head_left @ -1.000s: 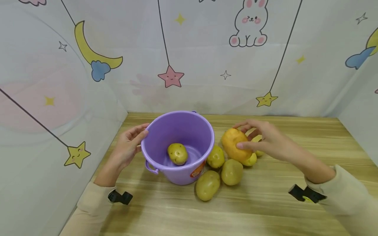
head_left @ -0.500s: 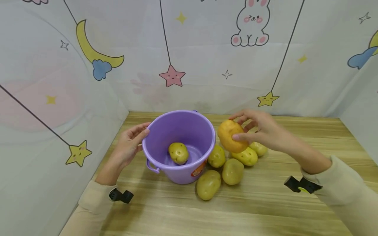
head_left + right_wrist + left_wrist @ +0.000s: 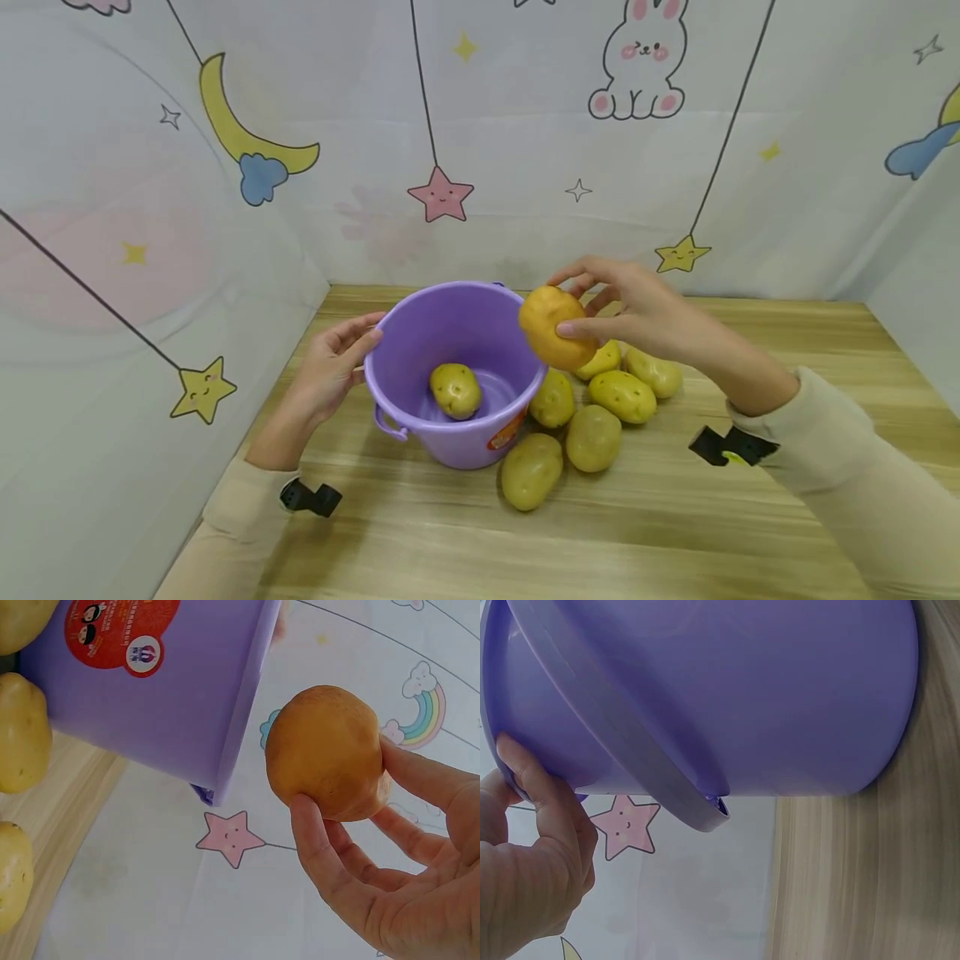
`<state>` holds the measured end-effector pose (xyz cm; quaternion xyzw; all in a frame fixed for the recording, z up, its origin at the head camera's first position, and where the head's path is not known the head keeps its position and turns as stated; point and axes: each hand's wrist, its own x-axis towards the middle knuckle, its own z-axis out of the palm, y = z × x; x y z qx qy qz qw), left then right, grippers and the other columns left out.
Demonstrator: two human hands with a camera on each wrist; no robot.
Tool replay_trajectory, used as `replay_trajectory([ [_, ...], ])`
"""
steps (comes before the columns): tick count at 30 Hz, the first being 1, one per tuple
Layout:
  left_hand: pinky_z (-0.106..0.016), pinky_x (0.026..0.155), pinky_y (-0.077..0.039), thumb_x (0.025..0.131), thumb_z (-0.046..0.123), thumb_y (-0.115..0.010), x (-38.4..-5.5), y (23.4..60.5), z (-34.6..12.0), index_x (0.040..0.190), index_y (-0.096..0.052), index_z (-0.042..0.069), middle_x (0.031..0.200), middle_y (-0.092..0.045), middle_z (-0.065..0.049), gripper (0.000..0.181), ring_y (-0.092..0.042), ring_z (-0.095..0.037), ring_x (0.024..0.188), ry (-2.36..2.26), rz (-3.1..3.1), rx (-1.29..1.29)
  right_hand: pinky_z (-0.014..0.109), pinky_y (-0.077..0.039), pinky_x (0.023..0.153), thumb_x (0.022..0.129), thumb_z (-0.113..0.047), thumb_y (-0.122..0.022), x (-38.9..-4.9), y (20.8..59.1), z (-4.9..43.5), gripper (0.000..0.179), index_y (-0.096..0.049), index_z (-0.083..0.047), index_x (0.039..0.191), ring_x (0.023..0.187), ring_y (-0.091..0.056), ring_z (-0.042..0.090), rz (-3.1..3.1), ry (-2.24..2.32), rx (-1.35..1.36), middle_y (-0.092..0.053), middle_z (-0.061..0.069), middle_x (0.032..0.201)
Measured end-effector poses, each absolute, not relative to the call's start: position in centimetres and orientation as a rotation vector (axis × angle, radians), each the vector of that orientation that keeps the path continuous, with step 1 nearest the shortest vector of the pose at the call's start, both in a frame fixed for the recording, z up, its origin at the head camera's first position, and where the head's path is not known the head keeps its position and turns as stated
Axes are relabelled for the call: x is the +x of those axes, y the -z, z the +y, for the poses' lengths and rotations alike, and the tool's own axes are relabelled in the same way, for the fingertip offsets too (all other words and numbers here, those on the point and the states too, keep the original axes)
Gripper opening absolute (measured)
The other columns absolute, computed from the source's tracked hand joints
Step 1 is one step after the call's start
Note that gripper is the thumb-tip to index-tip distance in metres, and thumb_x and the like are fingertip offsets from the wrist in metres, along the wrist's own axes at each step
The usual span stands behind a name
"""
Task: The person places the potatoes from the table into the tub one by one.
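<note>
A purple bucket stands upright on the wooden table, with one yellow potato lying on its bottom. My left hand pinches the bucket's left rim between thumb and fingers; the left wrist view shows this grip beside the lowered bucket handle. Raised at the bucket's right rim, my right hand holds an orange-coloured potato by thumb and fingertips. In the right wrist view this rounded orange potato is apart from the bucket wall.
Several yellow potatoes lie on the table right of the bucket, among them a front one, a rounder one and an oblong one. A printed cloth hangs behind the table and along its sides.
My right hand has lifted the orange-coloured potato and carried it left to the bucket's rim, uncovering potatoes behind it. The left hand and bucket stay in place.
</note>
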<state>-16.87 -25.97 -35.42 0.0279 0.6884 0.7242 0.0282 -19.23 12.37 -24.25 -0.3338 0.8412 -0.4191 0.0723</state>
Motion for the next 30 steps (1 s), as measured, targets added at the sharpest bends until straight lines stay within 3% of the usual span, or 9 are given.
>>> replay_trajectory([
  [10, -0.026, 0.081, -0.059, 0.103, 0.019, -0.058, -16.8, 35.6, -26.2, 0.141, -0.048, -0.003, 0.116, -0.058, -0.005, 0.045, -0.063, -0.014, 0.099, -2.214, 2.146, 0.124, 0.039, -0.058, 0.077, 0.088, -0.015, -0.079, -19.8, 24.3, 9.5, 0.043, -0.063, -0.012, 0.127, 0.092, -0.066, 0.024, 2.512, 1.255, -1.114, -0.065, 0.007, 0.113],
  [22, -0.026, 0.083, -0.059, 0.103, 0.018, -0.057, -16.9, 35.1, -26.1, 0.144, -0.042, -0.007, 0.117, -0.059, -0.004, 0.051, -0.062, -0.014, 0.101, -2.218, 2.127, 0.116, 0.035, -0.056, 0.083, 0.089, -0.007, -0.076, -20.1, 25.4, 7.1, 0.040, -0.062, -0.007, 0.127, 0.097, -0.063, 0.023, 2.472, 1.285, -1.213, -0.064, 0.007, 0.115],
  [30, -0.027, 0.082, -0.059, 0.103, 0.018, -0.058, -16.9, 35.3, -26.1, 0.142, -0.045, -0.005, 0.119, -0.058, -0.005, 0.047, -0.062, -0.014, 0.100, -2.220, 2.120, 0.127, 0.037, -0.056, 0.085, 0.088, -0.008, -0.078, -20.1, 25.8, 6.7, 0.040, -0.063, -0.004, 0.125, 0.105, -0.058, 0.024, 2.468, 1.268, -1.300, -0.064, 0.007, 0.118],
])
